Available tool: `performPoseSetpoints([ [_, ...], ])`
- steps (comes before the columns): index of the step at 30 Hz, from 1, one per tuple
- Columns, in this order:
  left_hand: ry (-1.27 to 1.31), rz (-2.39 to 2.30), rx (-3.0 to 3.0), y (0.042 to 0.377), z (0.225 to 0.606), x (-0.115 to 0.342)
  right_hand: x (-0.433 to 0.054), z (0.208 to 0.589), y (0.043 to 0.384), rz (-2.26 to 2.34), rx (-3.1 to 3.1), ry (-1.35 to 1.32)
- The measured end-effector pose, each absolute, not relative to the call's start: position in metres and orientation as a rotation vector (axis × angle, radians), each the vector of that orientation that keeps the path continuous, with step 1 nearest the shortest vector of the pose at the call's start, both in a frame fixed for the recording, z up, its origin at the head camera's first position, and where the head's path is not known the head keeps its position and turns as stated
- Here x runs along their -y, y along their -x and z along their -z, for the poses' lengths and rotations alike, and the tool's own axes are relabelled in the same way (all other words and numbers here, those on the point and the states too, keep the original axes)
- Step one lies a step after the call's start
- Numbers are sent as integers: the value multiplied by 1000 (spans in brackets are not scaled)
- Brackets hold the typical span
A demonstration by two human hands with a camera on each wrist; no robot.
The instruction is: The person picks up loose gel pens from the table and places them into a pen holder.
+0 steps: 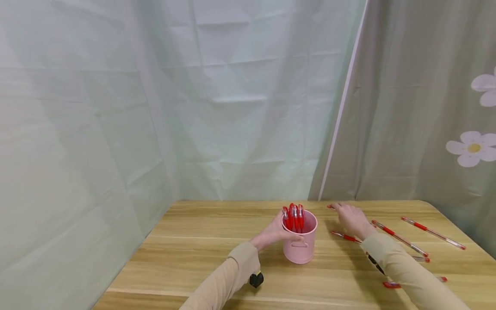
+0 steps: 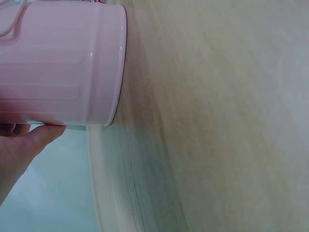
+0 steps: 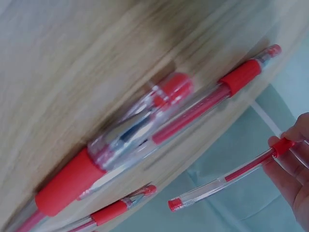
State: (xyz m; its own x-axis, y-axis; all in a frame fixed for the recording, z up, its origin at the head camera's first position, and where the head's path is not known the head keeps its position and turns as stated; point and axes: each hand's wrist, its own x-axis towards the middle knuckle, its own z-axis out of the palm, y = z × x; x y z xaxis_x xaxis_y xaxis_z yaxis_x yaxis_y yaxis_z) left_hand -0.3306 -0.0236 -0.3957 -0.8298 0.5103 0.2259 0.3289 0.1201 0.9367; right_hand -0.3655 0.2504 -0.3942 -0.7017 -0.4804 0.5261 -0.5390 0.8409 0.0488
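My left hand grips the pink pail-shaped cup from its left side, thumb across the front near a small handle. In the left wrist view, the cup's base shows close over the wooden table. Several red gel pens stand in the cup with their red caps up, leaning to its left side. Right of the cup, my right hand is over the far part of the table. It pinches one clear-barrelled red gel pen by the red grip near one end, and the barrel extends free of the fingers.
More red pens lie on the table at the right: one pen beside the cup, a long pen, another pen farthest right, and a pen partly hidden under the right sleeve. A pale curtain hangs behind the table.
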Motion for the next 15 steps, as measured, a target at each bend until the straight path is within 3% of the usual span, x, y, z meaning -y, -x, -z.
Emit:
performPoseSetpoints([
  [15, -883, -1801, -2216, 333, 398, 24, -237, 382, 357, -466, 2411, -717],
])
